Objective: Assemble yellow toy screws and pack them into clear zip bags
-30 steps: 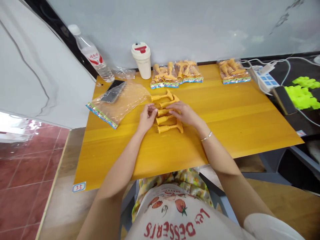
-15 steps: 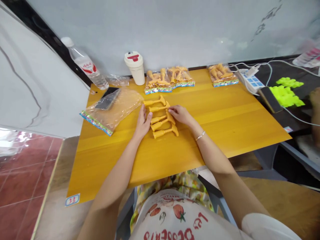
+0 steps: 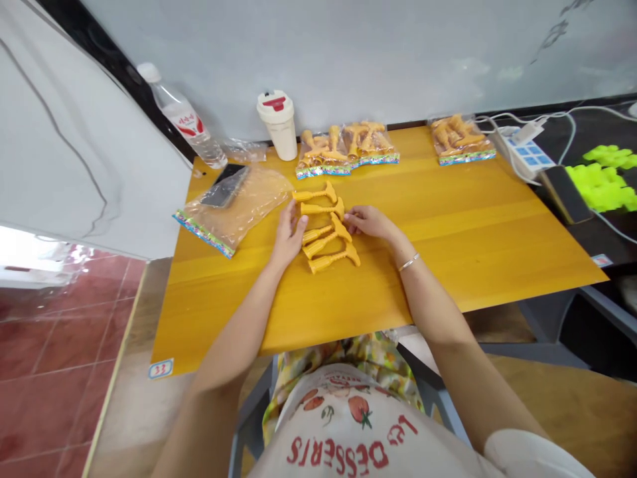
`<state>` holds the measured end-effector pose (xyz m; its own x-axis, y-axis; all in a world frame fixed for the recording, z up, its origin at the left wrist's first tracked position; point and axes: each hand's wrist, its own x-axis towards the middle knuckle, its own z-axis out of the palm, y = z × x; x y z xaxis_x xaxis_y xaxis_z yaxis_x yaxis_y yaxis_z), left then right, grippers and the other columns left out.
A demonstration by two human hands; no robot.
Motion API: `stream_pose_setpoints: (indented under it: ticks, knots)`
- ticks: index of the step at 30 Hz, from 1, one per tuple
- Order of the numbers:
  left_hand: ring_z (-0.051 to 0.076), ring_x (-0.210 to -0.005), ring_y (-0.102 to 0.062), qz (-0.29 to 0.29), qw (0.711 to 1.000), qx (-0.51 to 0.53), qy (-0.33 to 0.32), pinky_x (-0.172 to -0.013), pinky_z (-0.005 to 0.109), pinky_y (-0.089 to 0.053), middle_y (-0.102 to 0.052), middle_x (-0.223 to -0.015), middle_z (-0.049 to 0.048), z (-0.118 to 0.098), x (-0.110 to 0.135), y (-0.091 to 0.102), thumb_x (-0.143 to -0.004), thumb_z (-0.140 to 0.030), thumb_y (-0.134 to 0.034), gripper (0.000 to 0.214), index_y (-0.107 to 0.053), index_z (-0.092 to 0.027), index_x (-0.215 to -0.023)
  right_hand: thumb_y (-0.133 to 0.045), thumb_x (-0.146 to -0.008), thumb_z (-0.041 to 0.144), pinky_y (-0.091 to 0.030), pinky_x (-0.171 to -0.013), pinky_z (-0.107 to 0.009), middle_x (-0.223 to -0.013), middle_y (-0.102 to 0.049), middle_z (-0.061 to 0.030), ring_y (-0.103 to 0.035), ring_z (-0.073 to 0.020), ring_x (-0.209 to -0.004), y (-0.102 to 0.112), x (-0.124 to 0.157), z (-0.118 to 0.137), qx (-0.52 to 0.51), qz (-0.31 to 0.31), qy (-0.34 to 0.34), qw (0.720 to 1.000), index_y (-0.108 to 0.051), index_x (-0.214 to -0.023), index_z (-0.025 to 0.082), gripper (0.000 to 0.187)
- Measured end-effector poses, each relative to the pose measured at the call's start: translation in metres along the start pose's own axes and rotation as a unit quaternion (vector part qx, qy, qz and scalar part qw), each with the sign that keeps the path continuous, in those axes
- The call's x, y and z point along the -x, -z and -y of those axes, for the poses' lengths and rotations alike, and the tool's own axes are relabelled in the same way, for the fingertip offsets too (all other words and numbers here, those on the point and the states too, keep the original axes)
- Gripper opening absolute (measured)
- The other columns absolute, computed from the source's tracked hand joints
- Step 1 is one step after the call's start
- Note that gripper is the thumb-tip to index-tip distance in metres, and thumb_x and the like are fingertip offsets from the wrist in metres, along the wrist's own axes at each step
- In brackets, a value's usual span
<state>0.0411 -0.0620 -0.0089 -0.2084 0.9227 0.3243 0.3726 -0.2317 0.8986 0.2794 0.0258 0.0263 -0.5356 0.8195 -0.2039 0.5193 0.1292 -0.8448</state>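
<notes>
As right hand (image 3: 371, 222) touches five orange pieces (image 3: 323, 242), left hand (image 3: 287, 234) flanks.

Orange plastic pieces (image 3: 331, 260) shining softly on a varnished wood bench (image 3: 472, 232)
The pieces are showing a smooth moulded finish, the bench is gleaming under a glossy coat, the clear plastic bag (image 3: 259, 206) is crinkling thin and shiny, the metal bangle (image 3: 409, 263) is catching the light, and the cream cup (image 3: 281, 139) is looking matt.
</notes>
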Motion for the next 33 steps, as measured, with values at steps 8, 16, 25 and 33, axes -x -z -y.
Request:
stream_pose_setpoints:
  ticks: [8,16,25,33]
  knots:
    - [0.037,-0.151,-0.028,0.115,0.914,-0.331,-0.206,-0.122,0.064,-0.022,-0.049,-0.150,0.0164,-0.073,0.063,0.014,-0.093,-0.045,-0.061,0.041,-0.062,-0.020,-0.124,-0.056,-0.098,0.026,-0.044,-0.056,-0.020,-0.063,-0.069,0.0004,-0.058,-0.0095,-0.053,-0.001,-0.002,-0.001,0.011,-0.009,0.003,1.000,-0.063,-0.086,0.018,0.016]
    - [0.036,-0.147,-0.037,0.112,0.869,-0.413,-0.249,-0.121,0.064,-0.026,-0.054,-0.148,0.0138,-0.070,0.088,-0.001,-0.095,-0.022,-0.055,0.020,-0.065,-0.017,-0.112,-0.058,-0.096,0.041,-0.041,-0.054,-0.021,-0.060,-0.065,0.0005,-0.052,-0.0094,-0.050,0.013,0.021,0.007,-0.032,-0.119,-0.001,0.992,-0.058,-0.076,0.019,0.030]
    - [0.027,-0.103,-0.063,0.098,0.914,-0.307,-0.246,-0.091,0.044,-0.052,-0.069,-0.109,0.0154,-0.070,0.089,0.003,-0.101,-0.028,-0.046,0.028,-0.064,-0.016,-0.119,-0.065,-0.083,0.067,-0.051,-0.066,-0.027,-0.077,-0.070,0.0005,-0.062,-0.0135,-0.066,-0.037,0.111,0.024,-0.216,0.055,0.070,0.972,-0.050,-0.122,0.022,0.061]
    - [0.024,-0.095,-0.064,0.160,0.933,-0.215,-0.240,-0.091,0.041,-0.053,-0.071,-0.105,0.0126,-0.071,0.092,0.007,-0.101,-0.029,-0.046,0.027,-0.064,-0.016,-0.116,-0.058,-0.096,0.039,-0.050,-0.075,-0.028,-0.089,-0.069,-0.0006,-0.061,-0.0144,-0.077,-0.034,0.127,0.032,-0.007,0.024,0.178,0.984,-0.054,-0.103,0.025,0.016]
